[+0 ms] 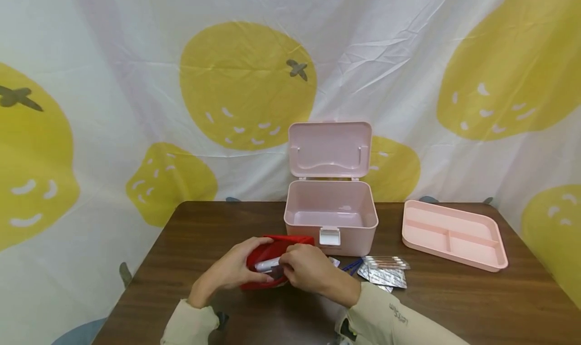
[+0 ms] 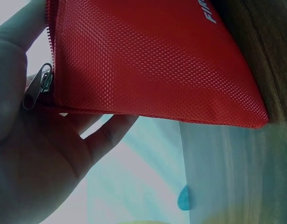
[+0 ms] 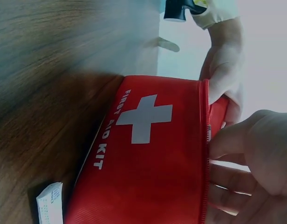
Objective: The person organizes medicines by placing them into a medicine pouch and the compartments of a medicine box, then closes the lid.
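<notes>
We see the red pouch (image 3: 148, 182) just in front of the pink box (image 1: 351, 240), its zipped mouth gaping upward. The left hand (image 1: 231, 267) grips that mouth at one side, thumb on the near rim and fingers along the far one, which we take as a way to keep the opening wide. The right hand (image 1: 308, 269) has its fingers in at the opening, beside a white tube (image 1: 268, 264); we cannot tell whether it pinches the tube or only touches it. It also covers part of the mouth, so we cannot see what else lies inside.

Beyond the right wrist, on the counter (image 1: 181, 264), we find a packet of cotton swabs (image 1: 386, 263) lying over silver blister packs (image 1: 392, 279), next to a partly hidden blue tool (image 1: 353, 267). The box's lid (image 1: 330, 148) stands raised; a divided tray (image 1: 426, 239) rests apart to the right.
</notes>
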The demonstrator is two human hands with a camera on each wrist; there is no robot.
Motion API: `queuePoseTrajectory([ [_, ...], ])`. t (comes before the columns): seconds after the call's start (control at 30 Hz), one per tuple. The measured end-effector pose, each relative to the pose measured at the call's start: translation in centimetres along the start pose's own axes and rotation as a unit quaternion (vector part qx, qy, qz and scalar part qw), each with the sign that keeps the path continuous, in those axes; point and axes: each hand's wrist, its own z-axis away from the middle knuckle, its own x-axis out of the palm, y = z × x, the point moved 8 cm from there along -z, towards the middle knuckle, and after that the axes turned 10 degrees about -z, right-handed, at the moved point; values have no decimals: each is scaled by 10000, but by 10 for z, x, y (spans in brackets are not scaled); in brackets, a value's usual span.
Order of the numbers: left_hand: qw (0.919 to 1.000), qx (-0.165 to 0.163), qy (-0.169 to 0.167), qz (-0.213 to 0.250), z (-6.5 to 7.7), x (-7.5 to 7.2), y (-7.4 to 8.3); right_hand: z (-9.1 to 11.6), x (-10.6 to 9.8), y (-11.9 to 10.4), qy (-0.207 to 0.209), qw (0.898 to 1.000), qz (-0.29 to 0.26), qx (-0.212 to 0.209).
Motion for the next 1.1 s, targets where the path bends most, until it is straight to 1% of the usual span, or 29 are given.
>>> queuePoseTrajectory([
  [0.1, 10000, 61, 6, -79, -1, -1, 2, -1, 2, 0, -149, 9997, 177, 93],
  [0.27, 9999, 47, -50, -114, -2, -1, 3, -4, 4, -2, -387, 9987, 333, 77],
  [0.4, 9999, 35, -88, -59, -1, -1, 3, -5, 6, -2, -592, 9979, 139, 231],
  [0.57, 9999, -2, -100, -12, -1, 0, 3, -6, 8, -3, -729, 9966, -25, 372],
  [0.77, 10000, -27, -87, -40, -1, 1, 3, -7, 14, 0, -1014, 9927, -191, 618],
  [0.87, 10000, -22, -84, -37, -1, 1, 3, -6, 13, -1, -971, 9932, -244, 599],
  [1.0, 9999, -48, -103, 19, 0, 1, 3, -5, 3, -3, -706, 9960, -371, 406],
  [1.1, 9999, -67, -114, 33, 0, 1, 2, 0, -9, -1, -470, 9959, -687, 350],
])
